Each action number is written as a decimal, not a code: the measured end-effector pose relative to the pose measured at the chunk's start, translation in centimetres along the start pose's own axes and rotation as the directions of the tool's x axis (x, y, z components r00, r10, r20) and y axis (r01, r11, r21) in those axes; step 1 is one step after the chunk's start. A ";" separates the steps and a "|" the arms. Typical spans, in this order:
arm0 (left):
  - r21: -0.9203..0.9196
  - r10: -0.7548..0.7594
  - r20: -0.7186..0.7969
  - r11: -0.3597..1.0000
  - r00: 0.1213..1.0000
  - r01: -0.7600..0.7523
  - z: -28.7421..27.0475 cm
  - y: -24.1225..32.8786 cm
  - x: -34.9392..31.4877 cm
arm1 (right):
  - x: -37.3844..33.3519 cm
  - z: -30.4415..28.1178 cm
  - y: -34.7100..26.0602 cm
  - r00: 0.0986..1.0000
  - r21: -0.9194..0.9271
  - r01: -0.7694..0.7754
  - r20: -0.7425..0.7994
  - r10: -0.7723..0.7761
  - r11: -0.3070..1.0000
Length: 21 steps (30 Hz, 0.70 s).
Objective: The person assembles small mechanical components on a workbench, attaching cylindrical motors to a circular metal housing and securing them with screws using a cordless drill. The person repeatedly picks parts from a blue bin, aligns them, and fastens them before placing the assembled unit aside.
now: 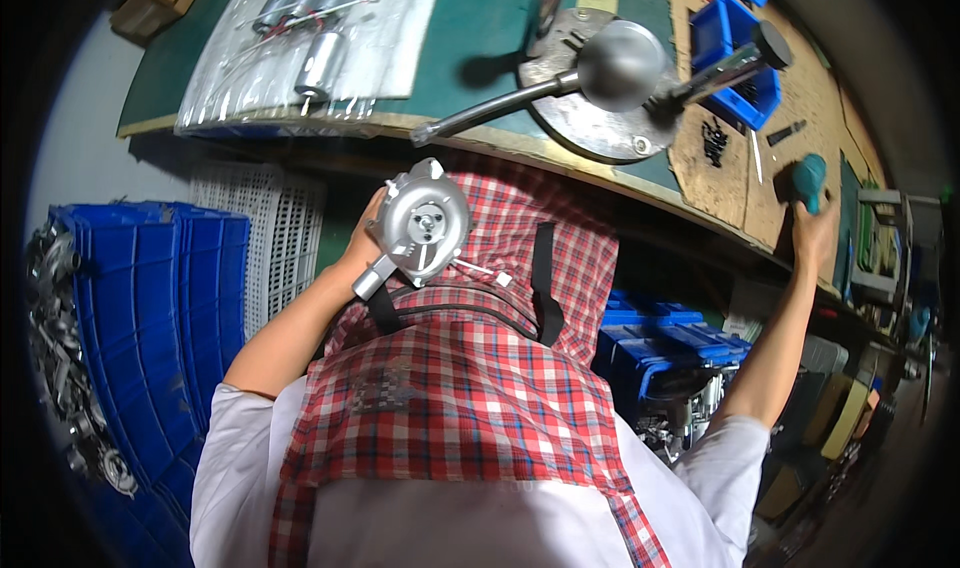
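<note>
Green-topped workbench (pixel 480 28) above blue crates (pixel 150 298) on the floor.

A workshop — worn workbench (pixel 720 173), lever press (pixel 600 83), blue parts bins (pixel 735 53).

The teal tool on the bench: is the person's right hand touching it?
Touching. The head view shows the right hand reaching up to the bench edge, its fingers lying against the teal tool with no gap.

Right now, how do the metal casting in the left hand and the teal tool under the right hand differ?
The casting is silver, round and held off the bench by the left hand. The teal tool is coloured, smaller in view and rests on the bench with the right hand on it.
</note>
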State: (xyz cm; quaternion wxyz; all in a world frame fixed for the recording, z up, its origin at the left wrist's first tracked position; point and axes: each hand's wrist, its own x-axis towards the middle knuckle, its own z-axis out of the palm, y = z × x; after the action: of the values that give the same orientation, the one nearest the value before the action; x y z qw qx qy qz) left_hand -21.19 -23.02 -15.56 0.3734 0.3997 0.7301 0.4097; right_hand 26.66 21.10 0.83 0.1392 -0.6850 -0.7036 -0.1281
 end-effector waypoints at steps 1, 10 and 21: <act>0.138 0.094 0.017 0.986 0.995 -0.095 -0.1 0.7 0.0 | -0.9 -0.7 0.4 0.993 0.086 0.018 -0.117 -0.008 0.996; -0.002 -0.007 -0.005 1.000 1.000 0.007 -0.3 0.0 -0.5 | -20.8 -14.9 -9.6 0.771 0.891 -0.449 0.350 -0.533 -0.064; -0.255 -0.084 0.021 0.963 0.996 0.086 0.1 -1.3 -0.4 | -28.8 -11.1 -14.9 0.509 0.937 0.109 0.234 -0.828 0.332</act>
State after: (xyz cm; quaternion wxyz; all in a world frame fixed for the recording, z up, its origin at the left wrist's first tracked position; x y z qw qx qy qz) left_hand -21.28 -23.78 -16.68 0.4427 0.3187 0.6858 0.4819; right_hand 12.67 -10.14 0.61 0.1236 -0.2503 -0.8450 0.4561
